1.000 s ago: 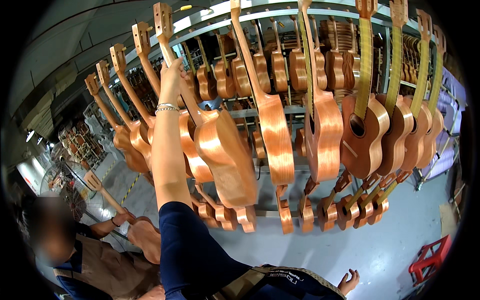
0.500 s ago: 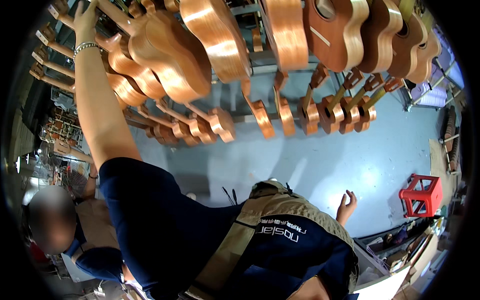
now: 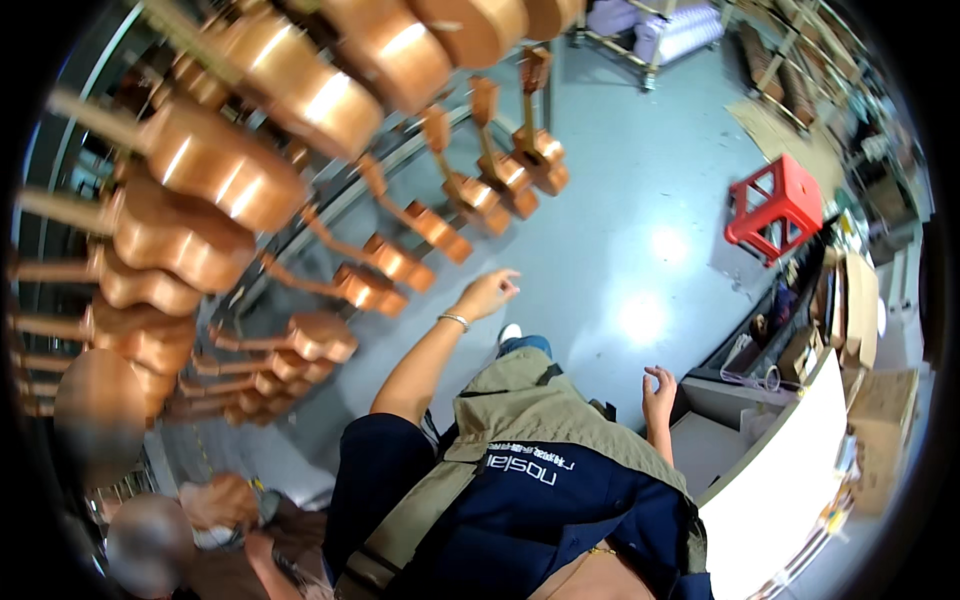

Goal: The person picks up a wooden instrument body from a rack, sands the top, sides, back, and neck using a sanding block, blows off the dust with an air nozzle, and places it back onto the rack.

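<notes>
Both hands are empty. My left hand (image 3: pixel 488 294), with a bracelet at the wrist, is lowered beside the guitar racks, its fingers loosely bent and apart. It touches nothing; the nearest small unfinished guitar (image 3: pixel 450 240) hangs on the lower row. My right hand (image 3: pixel 658 396) is open with slightly curled fingers, near a white board-sided bin (image 3: pixel 770 480). Larger pale wooden guitars (image 3: pixel 195 170) hang in a row along the upper left, blurred by motion.
A red plastic stool (image 3: pixel 790 190) stands on the grey floor to the right, near boxes and cardboard (image 3: pixel 860 310). A wheeled rack with purple rolls (image 3: pixel 675 40) is at the top. A co-worker (image 3: pixel 270 560) is at the lower left beside a guitar body.
My left hand has let go of the hanging guitar's neck and dropped to waist height. The view has turned so the racks now lie at the left and more floor shows.
</notes>
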Action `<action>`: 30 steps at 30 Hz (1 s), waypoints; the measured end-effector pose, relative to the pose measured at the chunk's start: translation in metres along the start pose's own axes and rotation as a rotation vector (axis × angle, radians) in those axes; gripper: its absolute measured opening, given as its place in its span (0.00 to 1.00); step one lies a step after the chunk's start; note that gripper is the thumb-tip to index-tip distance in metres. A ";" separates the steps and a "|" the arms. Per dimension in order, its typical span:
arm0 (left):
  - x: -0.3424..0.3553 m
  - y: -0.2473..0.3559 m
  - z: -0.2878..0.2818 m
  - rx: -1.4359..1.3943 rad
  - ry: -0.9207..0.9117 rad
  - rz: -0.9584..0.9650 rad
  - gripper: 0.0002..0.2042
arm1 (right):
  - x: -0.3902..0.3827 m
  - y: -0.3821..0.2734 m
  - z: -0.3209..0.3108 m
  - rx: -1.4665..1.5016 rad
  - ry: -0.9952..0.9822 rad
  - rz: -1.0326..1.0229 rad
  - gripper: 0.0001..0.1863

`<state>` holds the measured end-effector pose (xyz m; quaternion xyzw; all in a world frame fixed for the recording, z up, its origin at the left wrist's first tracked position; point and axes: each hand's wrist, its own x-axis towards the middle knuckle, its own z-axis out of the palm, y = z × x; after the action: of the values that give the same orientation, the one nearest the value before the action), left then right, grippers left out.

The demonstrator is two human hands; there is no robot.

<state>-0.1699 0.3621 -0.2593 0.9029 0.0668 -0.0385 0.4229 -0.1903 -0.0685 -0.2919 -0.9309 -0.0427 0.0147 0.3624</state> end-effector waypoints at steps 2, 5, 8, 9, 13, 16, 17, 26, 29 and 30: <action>0.060 0.022 0.024 0.053 -0.131 0.068 0.18 | 0.003 0.017 -0.018 -0.026 0.085 0.065 0.09; 0.162 0.024 0.041 -0.069 -0.082 0.059 0.19 | -0.009 0.037 -0.024 0.100 0.190 0.288 0.09; 0.282 0.013 0.028 -0.267 0.115 -0.135 0.23 | -0.028 0.051 -0.015 0.152 0.321 0.480 0.10; 0.323 0.003 0.016 -0.352 0.210 -0.256 0.26 | -0.033 0.048 -0.012 0.142 0.338 0.550 0.10; 0.435 -0.026 -0.027 -0.103 0.629 -0.440 0.33 | -0.056 0.051 0.008 0.225 0.479 0.708 0.11; 0.451 -0.024 -0.063 -0.454 0.480 -0.242 0.28 | -0.040 0.017 0.014 0.219 0.467 0.870 0.10; 0.449 -0.040 -0.074 -0.506 0.445 -0.315 0.25 | -0.025 0.008 0.018 0.225 0.455 0.845 0.10; 0.373 -0.005 -0.052 -0.733 0.332 -0.133 0.15 | 0.045 -0.053 0.035 0.142 0.307 0.780 0.09; 0.354 0.059 -0.011 -0.555 0.177 -0.012 0.16 | 0.054 -0.052 0.036 0.174 0.309 0.727 0.09; 0.355 0.075 0.006 -0.347 0.096 -0.009 0.18 | 0.059 -0.055 0.033 0.176 0.301 0.702 0.08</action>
<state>0.1920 0.3413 -0.2504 0.8168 0.0965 0.0147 0.5686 -0.1375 -0.0006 -0.2790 -0.8460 0.3335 0.0047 0.4160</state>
